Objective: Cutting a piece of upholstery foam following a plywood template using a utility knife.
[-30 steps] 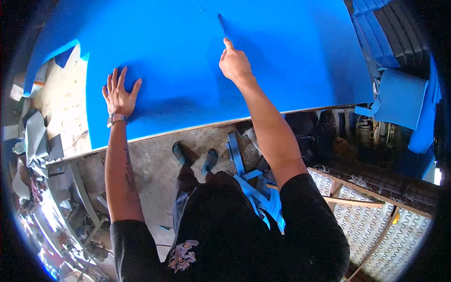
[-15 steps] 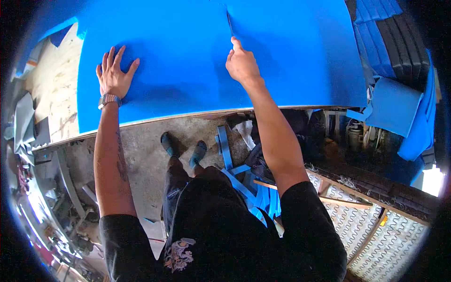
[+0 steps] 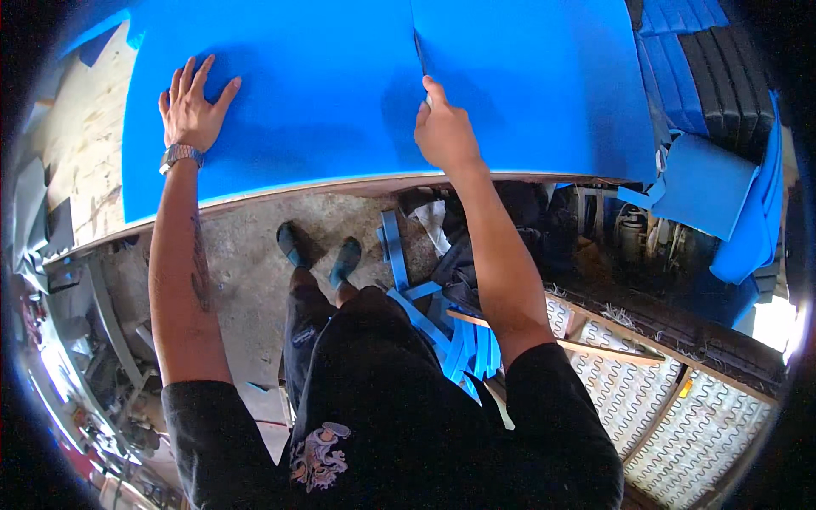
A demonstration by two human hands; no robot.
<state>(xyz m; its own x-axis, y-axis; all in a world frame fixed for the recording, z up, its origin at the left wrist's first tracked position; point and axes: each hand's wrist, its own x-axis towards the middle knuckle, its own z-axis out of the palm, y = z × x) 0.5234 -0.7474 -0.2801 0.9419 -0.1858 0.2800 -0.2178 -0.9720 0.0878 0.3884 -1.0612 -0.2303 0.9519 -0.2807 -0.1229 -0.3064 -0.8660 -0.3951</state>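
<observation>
Clearly the cut line is what matters: it runs straight away from the right hand, a thin dark slit in the blue foam sheet that starts just beyond the knuckles and heads toward the far edge. Its long axis lies along the line of the right forearm. The right hand's fingers are clenched around something small and pale, likely a blade, though too little shows to be sure. Well off to the left of the slit, the left hand lies flat on the foam, fingers spread and holding nothing. The sheet covers the table, its near edge just below both hands.
</observation>
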